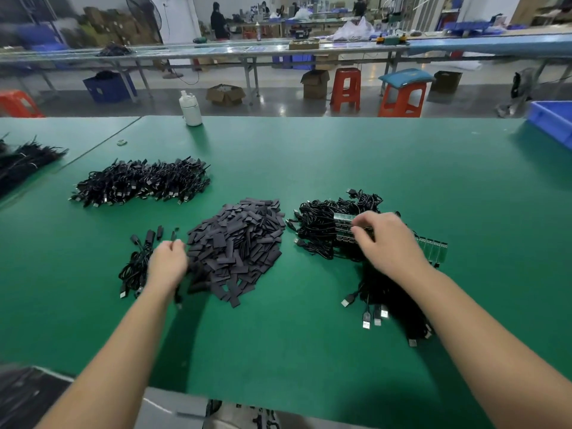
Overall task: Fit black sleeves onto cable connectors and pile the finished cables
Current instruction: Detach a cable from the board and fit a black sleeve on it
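**benchrat:** Four heaps of black stuff on the green table (309, 320), far as I can count; the middle one is the pile of black sleeves (238, 246), flat little rectangles all jumbled up; right of it is a tangle of unfinished cables (328, 230) with bare green connector boards (433, 249) sticking out along its right edge and some metal USB plugs (371, 317) poking toward the near side.

**solderpaw:** ok and the hands?

**benchrat:** left hand (167, 261) sits at the left edge of the sleeve pile, fingers curled in; it looks like it's pinching something small and dark at the fingertips, but I honestly can't tell what, or whether it's really gripped; just beside it, on its left, is a small bunch of cables (136, 267) lying loose; right hand (387, 243) is on top of the unfinished tangle, thumb and fingers closed around one of the green boards.

**solderpaw:** where's the done pile then?

**benchrat:** the big heap of cables (142, 182) further back on the left, well apart from both hands; whether those are all sleeved is too small to make out; another dark bundle (21, 162) hangs in at the far left edge; a white bottle (190, 108) stands at the far edge of the table and a blue bin (552, 119) peeks in at the right; orange stools (402, 99) and long benches behind.
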`<state>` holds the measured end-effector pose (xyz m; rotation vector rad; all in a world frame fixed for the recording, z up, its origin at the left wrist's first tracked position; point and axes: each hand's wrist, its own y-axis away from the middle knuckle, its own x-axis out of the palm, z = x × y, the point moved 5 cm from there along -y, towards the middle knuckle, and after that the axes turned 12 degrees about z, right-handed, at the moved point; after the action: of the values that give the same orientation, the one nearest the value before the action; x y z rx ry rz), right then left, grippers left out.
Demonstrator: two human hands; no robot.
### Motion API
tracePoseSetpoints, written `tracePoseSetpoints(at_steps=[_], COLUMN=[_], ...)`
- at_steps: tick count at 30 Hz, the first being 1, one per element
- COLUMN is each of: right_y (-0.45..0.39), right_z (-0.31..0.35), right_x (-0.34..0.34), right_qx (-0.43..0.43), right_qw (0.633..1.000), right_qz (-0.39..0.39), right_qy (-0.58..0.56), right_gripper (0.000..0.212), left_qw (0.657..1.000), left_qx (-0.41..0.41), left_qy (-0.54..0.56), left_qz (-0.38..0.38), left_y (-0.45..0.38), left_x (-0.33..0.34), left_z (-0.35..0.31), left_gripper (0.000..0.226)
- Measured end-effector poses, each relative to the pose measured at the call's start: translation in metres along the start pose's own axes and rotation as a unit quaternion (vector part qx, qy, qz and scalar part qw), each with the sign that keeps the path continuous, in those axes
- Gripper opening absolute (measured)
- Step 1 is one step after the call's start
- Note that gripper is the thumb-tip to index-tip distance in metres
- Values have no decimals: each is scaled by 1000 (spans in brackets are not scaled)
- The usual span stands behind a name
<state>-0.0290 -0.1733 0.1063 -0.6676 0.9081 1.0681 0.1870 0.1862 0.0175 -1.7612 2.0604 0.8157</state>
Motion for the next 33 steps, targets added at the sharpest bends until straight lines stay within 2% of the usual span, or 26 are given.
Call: tracePoseSetpoints(at_steps=[2,4,6,7,8,10,12,14,18,24,27,29,33], right_y=[3,5,7,7,8,10,12,12,10,6,5,6,11], right_z=[-14,-25,-38,-45,-50,-58,-61,-60,-53,-57,-62,-64,-65], right_x=[-12,-19,-21,-21,-20,-16,-14,-15,-12,-10,-11,-12,-14], right_qx=[19,26,46,63,80,101,103,94,63,71,80,79,69], right_qw=[999,995,987,983,979,978,980,983,986,992,993,993,993], right_qz=[-29,-35,-14,5,25,52,56,48,65,62,65,72,78], right_qy=[37,93,152,174,185,176,164,148,138,78,60,58,51], right_gripper=[24,30,40,44,47,45,42,40,42,30,26,22,18], left_qw=[989,974,951,930,903,860,840,843,866,855,853,872,942], left_qx=[-45,-65,-54,-35,-6,67,116,110,63,38,72,78,20], left_qy=[-140,-215,-301,-365,-429,-503,-526,-525,-496,-515,-515,-483,-326], left_qz=[-8,29,45,28,-3,-55,-56,-38,-14,-38,-40,-3,75], left_y=[-25,-40,-45,-44,-41,-29,-17,-11,-15,-16,-9,-5,2], left_x=[-18,-24,-24,-23,-22,-11,4,15,10,6,26,48,80], left_z=[15,28,36,37,37,33,34,42,50,42,19,7,2], left_gripper=[47,62,74,75,72,52,29,26,41,36,40,44,49])
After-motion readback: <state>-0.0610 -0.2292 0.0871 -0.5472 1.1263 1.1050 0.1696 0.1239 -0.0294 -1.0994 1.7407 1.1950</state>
